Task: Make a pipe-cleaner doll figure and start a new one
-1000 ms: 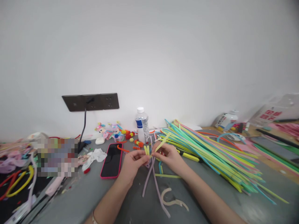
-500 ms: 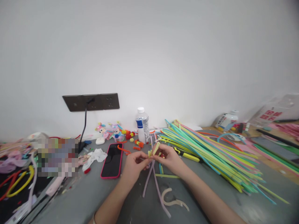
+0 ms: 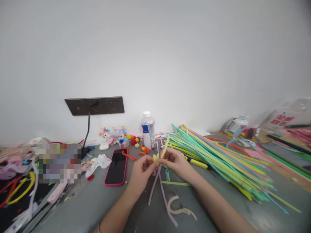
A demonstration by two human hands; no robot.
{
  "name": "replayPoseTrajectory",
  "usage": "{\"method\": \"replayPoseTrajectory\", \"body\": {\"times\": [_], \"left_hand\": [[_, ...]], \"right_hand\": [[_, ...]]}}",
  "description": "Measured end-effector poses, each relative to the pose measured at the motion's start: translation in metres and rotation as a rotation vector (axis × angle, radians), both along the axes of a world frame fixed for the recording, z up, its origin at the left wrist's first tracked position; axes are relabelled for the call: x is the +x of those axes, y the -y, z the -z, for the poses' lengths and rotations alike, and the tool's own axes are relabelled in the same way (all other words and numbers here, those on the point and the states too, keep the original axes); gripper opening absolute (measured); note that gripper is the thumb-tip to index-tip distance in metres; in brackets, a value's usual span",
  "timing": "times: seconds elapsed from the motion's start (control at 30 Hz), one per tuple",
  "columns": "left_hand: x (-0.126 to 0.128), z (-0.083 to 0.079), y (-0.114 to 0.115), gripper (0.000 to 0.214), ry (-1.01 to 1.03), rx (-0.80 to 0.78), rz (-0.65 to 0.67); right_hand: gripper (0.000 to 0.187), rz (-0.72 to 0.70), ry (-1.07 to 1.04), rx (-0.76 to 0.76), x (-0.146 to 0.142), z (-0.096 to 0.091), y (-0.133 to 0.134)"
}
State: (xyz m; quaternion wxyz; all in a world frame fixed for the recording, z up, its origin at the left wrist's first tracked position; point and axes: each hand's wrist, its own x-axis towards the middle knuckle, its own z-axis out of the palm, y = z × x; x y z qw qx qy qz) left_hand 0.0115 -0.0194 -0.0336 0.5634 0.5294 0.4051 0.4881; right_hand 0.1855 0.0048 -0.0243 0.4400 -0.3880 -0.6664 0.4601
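Near the middle of the table, my left hand (image 3: 143,169) is closed, its thumb and fingers pinching the small looped part of a pale yellow pipe cleaner (image 3: 165,146). My right hand (image 3: 178,163) pinches the same stem close beside it, and a straight end sticks up above the fingers. Lilac pipe cleaners (image 3: 166,201) pass through this spot, with two long tails crossing and hanging down toward me and one end pointing up. My fingers partly hide where yellow and lilac meet. Below the right hand lies a short yellow-green stem (image 3: 176,183).
A large bundle of coloured pipe cleaners (image 3: 218,161) spreads to the right. A phone (image 3: 117,167), crumpled tissue (image 3: 99,163) and small figures (image 3: 121,137) lie left. Behind stands a bottle (image 3: 148,132). A curled cream piece (image 3: 178,211) is in front.
The yellow end above my right hand now stands taller and reaches higher. My right fingers have shifted slightly along it, while the left hand keeps nearly the same place.
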Motion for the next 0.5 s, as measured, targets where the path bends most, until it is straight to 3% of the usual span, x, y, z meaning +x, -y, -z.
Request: {"method": "replayPoseTrajectory", "body": {"times": [0.17,0.33,0.5], "left_hand": [[0.0,-0.003,0.0,0.047,0.089,-0.104,-0.037],[0.002,-0.01,0.003,0.042,0.027,-0.083,0.029],[0.002,-0.008,0.003,0.039,0.056,-0.125,-0.002]], "right_hand": [[0.03,-0.029,0.019,0.039,-0.004,-0.004,0.004],[0.031,0.069,0.039,0.1,-0.004,-0.006,0.003],[0.032,0.05,0.007,0.111,-0.004,-0.007,0.003]]}}
